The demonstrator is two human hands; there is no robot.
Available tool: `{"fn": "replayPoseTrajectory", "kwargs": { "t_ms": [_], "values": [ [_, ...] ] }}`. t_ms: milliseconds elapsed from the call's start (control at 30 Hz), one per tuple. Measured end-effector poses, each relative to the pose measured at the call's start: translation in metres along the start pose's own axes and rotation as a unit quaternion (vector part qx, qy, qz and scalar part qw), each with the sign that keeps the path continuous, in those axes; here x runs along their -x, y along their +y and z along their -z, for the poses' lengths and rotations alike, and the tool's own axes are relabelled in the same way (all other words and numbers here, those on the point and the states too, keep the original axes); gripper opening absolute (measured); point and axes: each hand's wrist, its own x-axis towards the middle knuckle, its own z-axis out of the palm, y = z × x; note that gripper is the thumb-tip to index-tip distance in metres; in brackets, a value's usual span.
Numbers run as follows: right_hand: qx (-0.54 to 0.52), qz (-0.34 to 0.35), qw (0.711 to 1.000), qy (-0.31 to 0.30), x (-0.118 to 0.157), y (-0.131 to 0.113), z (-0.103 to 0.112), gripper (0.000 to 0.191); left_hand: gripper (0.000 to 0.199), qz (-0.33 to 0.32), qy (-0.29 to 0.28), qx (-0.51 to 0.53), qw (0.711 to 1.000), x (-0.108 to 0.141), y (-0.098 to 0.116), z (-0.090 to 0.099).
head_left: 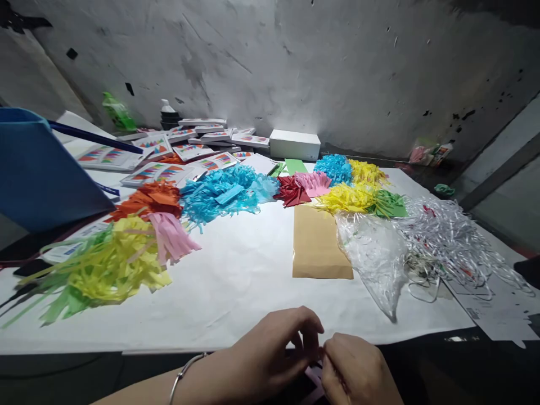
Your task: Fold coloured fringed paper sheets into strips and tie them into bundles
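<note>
My left hand (280, 346), with a thin bracelet on its wrist, is closed in a pinch at the near edge of the table. Right against its fingertips, my right hand (358, 368) is closed too. Between and below the fingers hangs a pale pink paper strip (314, 379), mostly hidden by the hands. Beyond them lie fringed tissue-paper bundles: yellow (120, 261), pink (172, 236), orange (147, 199), blue (221, 194) and dark red (292, 191). A brown paper envelope (318, 247) lies flat, partly under a crumpled clear plastic bag (375, 253).
A heap of white string (451, 236) spreads over the right side. Flat printed boxes (206, 143) and a white box (294, 145) stand along the wall, near a green bottle (118, 111). A blue container (46, 169) rises at the left. White paper (240, 270) covers the table.
</note>
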Motion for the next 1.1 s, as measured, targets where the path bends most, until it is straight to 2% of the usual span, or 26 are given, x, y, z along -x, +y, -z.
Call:
{"fn": "replayPoseTrajectory", "kwargs": {
  "t_ms": [100, 200, 333, 433, 633, 867, 933, 1000, 1033, 1100],
  "values": [
    [-0.032, -0.005, 0.999, -0.02, 0.002, -0.001, -0.004, 0.031, 0.008, -0.009, -0.001, -0.024, 1.0, 0.004, 0.001, 0.002],
    [-0.077, -0.043, 0.994, -0.068, 0.008, -0.001, -0.009, 0.028, 0.006, -0.008, 0.002, -0.034, 0.999, 0.006, 0.001, 0.005],
    [-0.157, -0.097, 0.973, -0.137, 0.014, -0.001, -0.011, 0.03, 0.006, -0.024, 0.009, -0.025, 0.999, 0.007, -0.005, 0.005],
    [-0.197, -0.115, 0.96, -0.163, 0.017, -0.002, -0.013, 0.031, 0.01, -0.031, 0.029, -0.005, 0.999, 0.007, -0.013, 0.001],
    [-0.123, -0.1, 0.979, -0.131, 0.022, 0.0, -0.024, 0.03, 0.015, -0.021, 0.05, 0.02, 0.998, 0.008, -0.018, -0.001],
    [-0.17, -0.124, 0.968, -0.138, 0.022, -0.001, -0.028, 0.035, 0.022, -0.001, 0.039, 0.046, 0.998, 0.007, -0.017, 0.005],
    [-0.191, -0.129, 0.963, -0.138, 0.022, -0.001, -0.027, 0.032, 0.02, -0.011, 0.042, 0.03, 0.999, 0.007, -0.017, 0.004],
    [-0.198, -0.13, 0.964, -0.12, 0.021, -0.001, -0.027, 0.019, 0.016, -0.028, 0.052, -0.006, 0.998, 0.007, -0.02, 0.001],
    [-0.191, -0.12, 0.969, -0.1, 0.021, -0.001, -0.029, 0.013, 0.013, -0.039, 0.06, -0.031, 0.997, 0.008, -0.023, -0.002],
    [-0.153, -0.077, 0.984, -0.048, 0.02, -0.002, -0.034, 0.012, 0.01, -0.061, 0.081, -0.094, 0.99, 0.008, -0.029, -0.007]
  ]
}}
